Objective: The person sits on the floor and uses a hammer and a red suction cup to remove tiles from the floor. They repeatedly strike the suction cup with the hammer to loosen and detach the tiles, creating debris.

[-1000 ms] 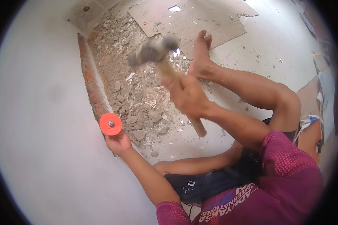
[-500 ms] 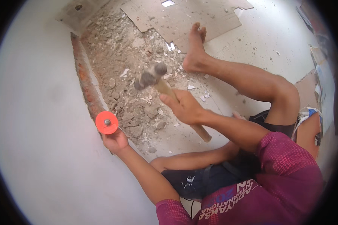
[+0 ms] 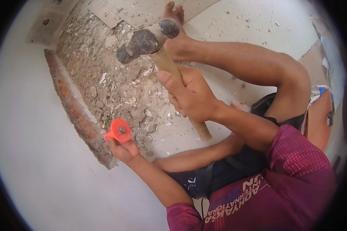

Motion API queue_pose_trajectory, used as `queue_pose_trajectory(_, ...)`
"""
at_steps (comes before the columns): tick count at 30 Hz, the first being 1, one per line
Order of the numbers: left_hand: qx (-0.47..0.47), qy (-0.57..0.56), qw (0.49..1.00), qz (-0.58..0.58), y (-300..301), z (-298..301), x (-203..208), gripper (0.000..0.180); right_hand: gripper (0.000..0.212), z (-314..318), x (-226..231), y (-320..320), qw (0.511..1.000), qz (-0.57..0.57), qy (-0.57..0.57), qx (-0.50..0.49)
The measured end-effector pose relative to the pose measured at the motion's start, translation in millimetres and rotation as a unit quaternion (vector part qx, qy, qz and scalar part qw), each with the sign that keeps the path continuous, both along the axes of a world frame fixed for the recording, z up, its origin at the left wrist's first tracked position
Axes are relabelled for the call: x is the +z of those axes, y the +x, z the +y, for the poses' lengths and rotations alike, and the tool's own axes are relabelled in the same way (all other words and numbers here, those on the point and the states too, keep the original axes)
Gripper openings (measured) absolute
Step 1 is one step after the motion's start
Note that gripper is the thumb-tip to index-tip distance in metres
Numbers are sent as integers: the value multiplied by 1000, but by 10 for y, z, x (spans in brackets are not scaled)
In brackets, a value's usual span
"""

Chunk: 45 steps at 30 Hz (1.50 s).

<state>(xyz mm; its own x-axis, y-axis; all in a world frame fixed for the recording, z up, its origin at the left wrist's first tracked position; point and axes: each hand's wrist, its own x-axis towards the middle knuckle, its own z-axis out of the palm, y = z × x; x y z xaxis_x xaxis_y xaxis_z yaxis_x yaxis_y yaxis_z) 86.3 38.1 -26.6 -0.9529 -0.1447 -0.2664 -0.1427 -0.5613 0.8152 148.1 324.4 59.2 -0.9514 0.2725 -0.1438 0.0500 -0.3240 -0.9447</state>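
My left hand (image 3: 124, 151) is closed around a chisel with a round orange hand guard (image 3: 120, 131); the metal striking end pokes out of the guard's middle. The chisel's other end points at a rough channel (image 3: 70, 101) cut into the white wall, where reddish brick shows. Whether its tip touches the wall I cannot tell. In my right hand (image 3: 194, 94) is a hammer (image 3: 144, 41) with a scuffed dark metal head and a wooden handle, gripped mid-handle. The head is raised, up and to the right of the chisel, apart from it.
Broken plaster and rubble (image 3: 117, 90) lie along the wall's foot. Flat cardboard (image 3: 104, 12) covers floor at the top. A recessed plate (image 3: 46, 27) is in the wall, upper left. My bent leg (image 3: 246, 59) stretches across; a torn orange-brown box (image 3: 319, 121) stands at right.
The hammer has come up, closer to my view. The chisel's guard has tilted, and my view has shifted so the channel's lower end shows.
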Motion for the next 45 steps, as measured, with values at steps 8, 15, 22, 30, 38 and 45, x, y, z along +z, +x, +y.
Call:
queue_pose_trajectory(8, 64, -19, 997, 30, -167, -382, 140, 31, 43, -145, 44, 6, 999, 10, -14, 34)
queue_pose_trajectory(15, 82, 148, 982, 86, -287, -750, 145, 33, 38, -319, 145, 114, 988, 151, 16, 11)
queue_pose_trajectory(22, 158, 141, 977, 23, -314, -450, 502, 30, 38, -1058, -133, -282, 890, 328, 295, 112)
queue_pose_trajectory(30, 162, 231, 958, 44, -285, -663, 449, 32, 37, -915, 442, -337, 945, 189, 188, 190)
queue_pose_trajectory(38, 93, 173, 979, 60, -275, -541, 474, 34, 32, -1043, 134, -474, 859, 171, 370, 308)
queue_pose_trajectory(45, 125, 199, 971, 40, -205, -680, 312, 36, 33, -1017, 560, -120, 887, 327, 299, 126)
